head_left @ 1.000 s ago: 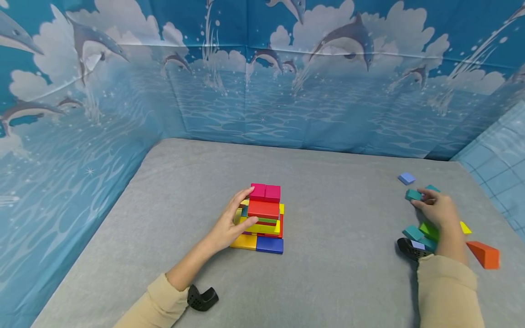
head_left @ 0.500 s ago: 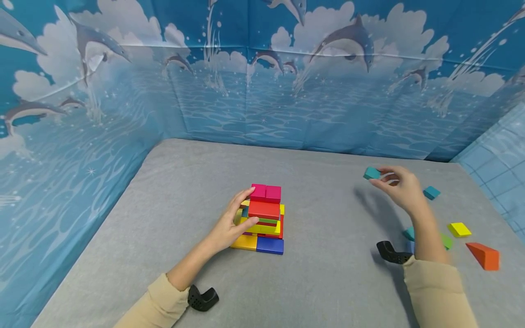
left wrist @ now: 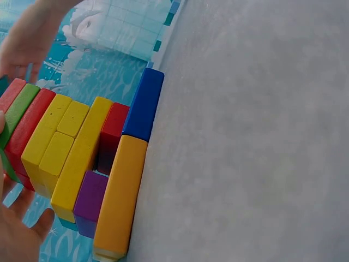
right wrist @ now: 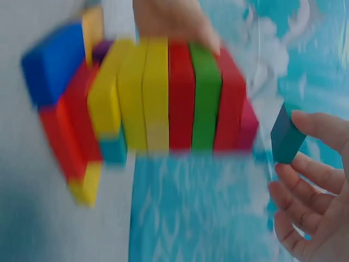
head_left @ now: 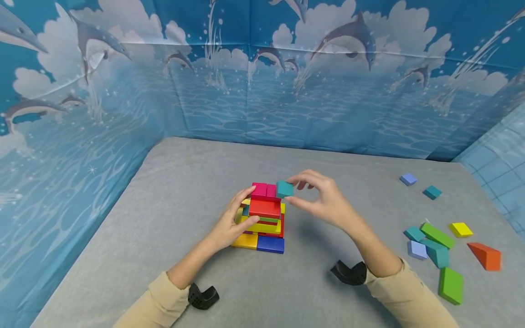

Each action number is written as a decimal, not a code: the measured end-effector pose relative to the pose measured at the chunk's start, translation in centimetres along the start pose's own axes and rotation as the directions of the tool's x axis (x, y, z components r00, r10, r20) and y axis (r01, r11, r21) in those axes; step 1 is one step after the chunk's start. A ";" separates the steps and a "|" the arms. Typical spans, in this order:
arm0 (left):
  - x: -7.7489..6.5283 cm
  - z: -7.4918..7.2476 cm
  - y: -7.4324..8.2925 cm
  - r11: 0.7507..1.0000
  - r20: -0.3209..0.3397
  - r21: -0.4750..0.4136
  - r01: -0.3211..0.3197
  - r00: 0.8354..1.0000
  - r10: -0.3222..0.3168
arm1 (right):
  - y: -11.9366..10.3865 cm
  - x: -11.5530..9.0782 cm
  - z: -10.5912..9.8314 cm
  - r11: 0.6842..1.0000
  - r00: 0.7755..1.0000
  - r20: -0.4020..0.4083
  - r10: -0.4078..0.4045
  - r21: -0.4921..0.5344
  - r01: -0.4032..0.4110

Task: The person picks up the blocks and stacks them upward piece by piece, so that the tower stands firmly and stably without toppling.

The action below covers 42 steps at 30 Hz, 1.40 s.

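Head view: your right hand (head_left: 328, 200) pinched a small, flat-faced teal block (head_left: 284, 189) between its fingers, just above the stacked multicoloured block tower (head_left: 265, 209); your left hand's (head_left: 230, 223) fingers lay spread alongside, presumably steadying it against knocks.

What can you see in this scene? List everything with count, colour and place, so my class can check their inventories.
Table: one, grey, beneath everything.
Backdrop: one, blue and white with dolphins, behind.
Block stack: one, multicoloured, centre.
Held block: one, teal, at the stack's top.
Loose blocks: eight (three teal, two green, two pale blue, one yellow), right.
Wedge: one, orange, far right.
Wrist devices: two, black, one per wrist.
Sleeves: two, beige, forearms.
Left hand: one, stack's left side.
Right hand: one, pinching the held block.
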<state>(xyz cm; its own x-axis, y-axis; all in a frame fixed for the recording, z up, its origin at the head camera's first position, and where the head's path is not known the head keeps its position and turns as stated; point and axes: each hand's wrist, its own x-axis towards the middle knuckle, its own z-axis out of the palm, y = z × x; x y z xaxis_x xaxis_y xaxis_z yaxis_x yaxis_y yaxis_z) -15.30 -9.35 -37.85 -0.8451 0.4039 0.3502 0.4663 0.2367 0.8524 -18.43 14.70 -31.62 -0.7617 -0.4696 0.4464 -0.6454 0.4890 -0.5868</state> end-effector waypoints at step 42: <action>0.2 -0.4 0.1 0.999 0.017 -0.020 -0.049 0.999 0.049 | -1.7 1.0 4.0 0.952 0.971 0.074 -0.228 -0.191 0.238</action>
<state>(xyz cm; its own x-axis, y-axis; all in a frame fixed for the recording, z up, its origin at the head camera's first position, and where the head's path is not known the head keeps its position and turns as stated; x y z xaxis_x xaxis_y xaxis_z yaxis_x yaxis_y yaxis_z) -15.53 -9.56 -37.54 -0.8167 0.4298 0.3850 0.5016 0.1988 0.8420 -17.82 10.43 -32.89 -0.5884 -0.6216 0.5170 -0.8067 0.4946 -0.3234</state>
